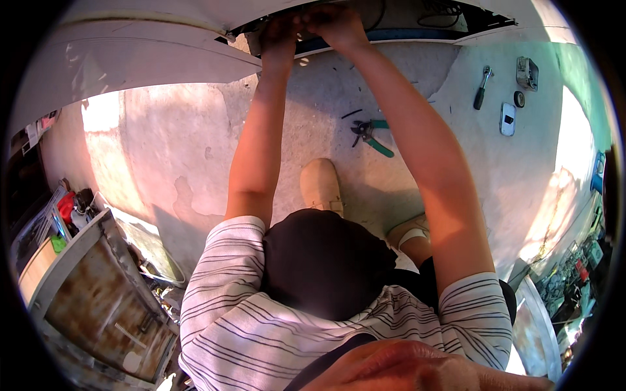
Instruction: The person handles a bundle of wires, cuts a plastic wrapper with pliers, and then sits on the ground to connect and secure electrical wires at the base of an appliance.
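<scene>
1. White-panelled body (156, 55) stands along the far edge of the concrete floor (169, 143), its dark opening (490, 23) showing a blue bar (417, 34) and looped cable (438, 19).
2. Left hand (278, 34) and right hand (336, 26) reach in there, close together, fingers bent; shadow hides whether either clamps anything, so I can't tell.
3. Work looks under way to me: access is made; what's left inside I can't judge.
4. Green-handled pruning shears (368, 137) lie off that edge's middle, a ratchet wrench (483, 86) toward its right end, both unheld.

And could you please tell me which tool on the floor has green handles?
The pruning shears, the tool farther left: both handles are green, whereas the ratchet wrench, farther right, has a single dark handle.
</scene>
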A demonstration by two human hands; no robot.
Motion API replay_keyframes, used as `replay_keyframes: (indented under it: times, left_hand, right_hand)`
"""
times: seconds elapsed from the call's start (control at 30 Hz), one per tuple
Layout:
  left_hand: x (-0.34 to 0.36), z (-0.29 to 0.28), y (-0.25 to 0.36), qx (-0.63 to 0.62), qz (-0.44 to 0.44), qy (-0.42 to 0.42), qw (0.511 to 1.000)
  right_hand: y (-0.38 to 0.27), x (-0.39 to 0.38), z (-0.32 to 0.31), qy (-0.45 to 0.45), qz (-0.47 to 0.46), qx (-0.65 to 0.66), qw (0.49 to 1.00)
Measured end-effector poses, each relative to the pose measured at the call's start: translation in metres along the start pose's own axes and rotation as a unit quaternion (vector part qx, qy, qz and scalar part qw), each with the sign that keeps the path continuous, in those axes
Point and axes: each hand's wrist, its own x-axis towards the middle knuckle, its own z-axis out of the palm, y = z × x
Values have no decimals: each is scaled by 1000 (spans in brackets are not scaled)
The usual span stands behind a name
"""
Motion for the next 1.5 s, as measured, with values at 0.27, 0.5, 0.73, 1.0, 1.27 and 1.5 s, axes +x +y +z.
replay_keyframes:
  times: [0.27, 0.5, 0.73, 1.0, 1.27, 1.5]
  left_hand:
    - [-6, 12, 18, 0, -63, 26, 998]
    - [-7, 6, 18, 20, -72, 32, 997]
    - [-6, 5, 15, 16, -60, 15, 998]
    - [-7, 6, 16, 25, -61, 21, 998]
    - [3, -11, -2, 37, -63, 35, 997]
    - [3, -6, -3, 47, -75, 22, 996]
  right_hand:
    - [38, 12, 17, -73, 34, 297, 951]
    - [41, 9, 23, -84, 62, 481, 870]
    - [32, 10, 20, -62, 94, 380, 918]
    - [8, 5, 11, -61, 101, 308, 944]
    - [15, 9, 9, -63, 58, 277, 957]
    - [3, 3, -4, -55, 63, 210, 974]
